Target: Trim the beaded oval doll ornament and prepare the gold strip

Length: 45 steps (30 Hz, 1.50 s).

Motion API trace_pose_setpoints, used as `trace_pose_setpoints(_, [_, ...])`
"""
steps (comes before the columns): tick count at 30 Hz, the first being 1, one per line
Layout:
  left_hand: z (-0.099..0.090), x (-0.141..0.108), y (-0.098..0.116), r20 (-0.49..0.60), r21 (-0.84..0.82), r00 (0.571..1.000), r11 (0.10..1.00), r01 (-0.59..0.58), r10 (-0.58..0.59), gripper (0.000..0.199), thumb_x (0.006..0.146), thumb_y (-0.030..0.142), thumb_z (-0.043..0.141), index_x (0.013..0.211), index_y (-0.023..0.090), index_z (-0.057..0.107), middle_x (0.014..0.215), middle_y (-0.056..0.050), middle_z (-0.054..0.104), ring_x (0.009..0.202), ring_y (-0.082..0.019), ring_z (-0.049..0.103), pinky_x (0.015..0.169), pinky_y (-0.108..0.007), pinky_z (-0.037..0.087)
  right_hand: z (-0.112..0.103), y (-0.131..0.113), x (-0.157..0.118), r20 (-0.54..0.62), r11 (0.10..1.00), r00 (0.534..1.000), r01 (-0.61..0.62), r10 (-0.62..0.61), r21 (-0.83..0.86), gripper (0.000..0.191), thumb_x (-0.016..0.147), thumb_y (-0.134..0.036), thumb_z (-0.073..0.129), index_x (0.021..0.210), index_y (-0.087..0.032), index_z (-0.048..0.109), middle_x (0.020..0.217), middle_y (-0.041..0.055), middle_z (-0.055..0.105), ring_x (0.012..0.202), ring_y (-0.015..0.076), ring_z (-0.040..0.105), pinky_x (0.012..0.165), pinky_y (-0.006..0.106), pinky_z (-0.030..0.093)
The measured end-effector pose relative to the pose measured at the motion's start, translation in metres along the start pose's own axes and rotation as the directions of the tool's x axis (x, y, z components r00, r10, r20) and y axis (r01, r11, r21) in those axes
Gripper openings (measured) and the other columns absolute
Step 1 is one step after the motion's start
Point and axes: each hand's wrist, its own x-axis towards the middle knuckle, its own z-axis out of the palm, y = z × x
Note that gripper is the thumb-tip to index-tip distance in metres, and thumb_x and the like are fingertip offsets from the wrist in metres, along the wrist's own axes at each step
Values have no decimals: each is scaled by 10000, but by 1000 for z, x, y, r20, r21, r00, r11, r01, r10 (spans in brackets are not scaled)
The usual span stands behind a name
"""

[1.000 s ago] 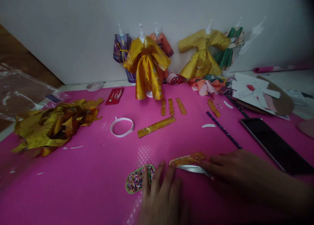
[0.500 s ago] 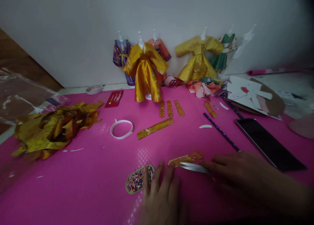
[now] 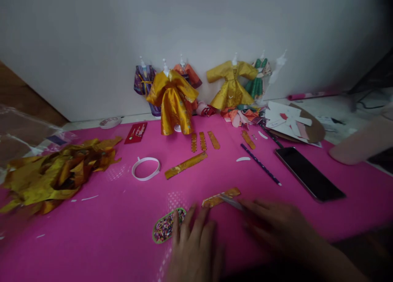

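Observation:
My left hand [image 3: 195, 243] lies palm down with its fingers spread. Its fingertips touch the near end of a gold fabric strip [image 3: 225, 195] and the rim of a small oval dish of coloured beads [image 3: 166, 228]. In my right hand [image 3: 276, 222] is a metal tool [image 3: 231, 202], its pointed tip resting on the strip; it looks like scissors or tweezers, with the handle hidden by my fingers. Beyond the strip lie a longer gold band [image 3: 186, 165], a white ring [image 3: 145, 169] and a dark blue stick [image 3: 260, 165].
Miniature dresses on stands, including a gold one [image 3: 173, 105], line the back. Gold fabric scraps [image 3: 61, 171] are heaped left. To the right are a phone [image 3: 310, 173], paper pieces [image 3: 287, 120] and a pale pink cylinder [image 3: 362, 142]. A red card [image 3: 135, 133] lies behind the ring.
The view has shifted, so most things sit further left. The metal tool's two blades, seen apart before, now look closed together over the strip. My left hand stays by the bead dish.

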Motion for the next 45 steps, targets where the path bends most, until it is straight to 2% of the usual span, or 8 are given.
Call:
trace_pose_setpoints(6, [-7, -5, -1, -154, -178, 988, 984, 0, -28, 242, 872, 125, 582, 1068, 242, 663, 1183, -57, 737, 1161, -305, 630, 1005, -608, 532, 9, 1, -5, -186, 998, 981, -58, 64, 37, 367, 985, -293, 498, 1313, -199, 635, 1007, 64, 787, 752, 203, 761, 602, 309, 587])
trace_pose_setpoints(12, [-23, -11, 3, -311, -301, 944, 954, 11, -109, 227, 863, 98, 609, 974, 282, 681, 941, 13, 762, 916, -199, 701, 963, -413, 553, 11, 3, -6, -298, 999, 954, -33, 41, 32, 330, 1003, -319, 490, 1222, -165, 682, 1013, 102, 795, 794, 214, 779, 593, 282, 620])
trace_pose_setpoints(15, [-37, -21, -7, -292, -266, 943, 960, 83, -162, 254, 868, 82, 619, 1016, 281, 674, 982, 3, 752, 936, -205, 685, 918, -389, 541, 13, 4, -8, -314, 999, 949, -34, 37, 16, 326, 1003, -320, 489, 1212, -169, 688, 997, 98, 797, 787, 219, 781, 584, 284, 626])
trace_pose_setpoints(19, [-55, -33, -32, -201, -208, 916, 929, 306, -346, 222, 933, 114, 580, 1074, 266, 657, 1077, -38, 723, 1003, -229, 655, 853, -398, 538, 16, 8, -11, -340, 999, 940, -41, 37, -3, 323, 981, -341, 513, 1185, -197, 717, 973, 69, 803, 768, 222, 781, 625, 306, 646])
trace_pose_setpoints(23, [-58, -39, -48, -116, -188, 889, 889, 418, -443, 150, 965, 203, 576, 1069, 261, 667, 1129, -62, 716, 1041, -264, 649, 867, -465, 551, 16, 10, -11, -323, 999, 946, -29, 37, 32, 330, 960, -338, 546, 1216, -209, 709, 1010, 56, 801, 767, 204, 781, 628, 290, 649])
trace_pose_setpoints(27, [-49, -41, -50, -33, -188, 907, 894, 407, -420, 185, 938, 210, 617, 1104, 255, 684, 1198, -76, 718, 1094, -287, 643, 904, -513, 552, 15, 8, -9, -361, 998, 931, -49, 59, 37, 329, 954, -365, 545, 1176, -202, 725, 994, 57, 802, 754, 226, 782, 611, 328, 656])
trace_pose_setpoints(33, [-36, -39, -48, -56, -240, 894, 875, 420, -444, 186, 918, 178, 624, 1080, 241, 690, 1166, -82, 726, 1071, -293, 646, 906, -533, 530, 16, 8, -10, -351, 999, 936, -40, 39, 6, 336, 966, -361, 531, 1154, -170, 734, 988, 79, 801, 748, 229, 781, 606, 332, 654])
trace_pose_setpoints(45, [-55, -42, -26, -170, -266, 921, 916, 300, -351, 231, 879, 157, 657, 1081, 251, 597, 1035, -40, 708, 932, -223, 665, 778, -373, 533, 20, 8, -13, -334, 992, 935, -97, 119, 83, 334, 956, -375, 556, 1206, -233, 725, 999, 50, 799, 783, 239, 776, 645, 352, 648])
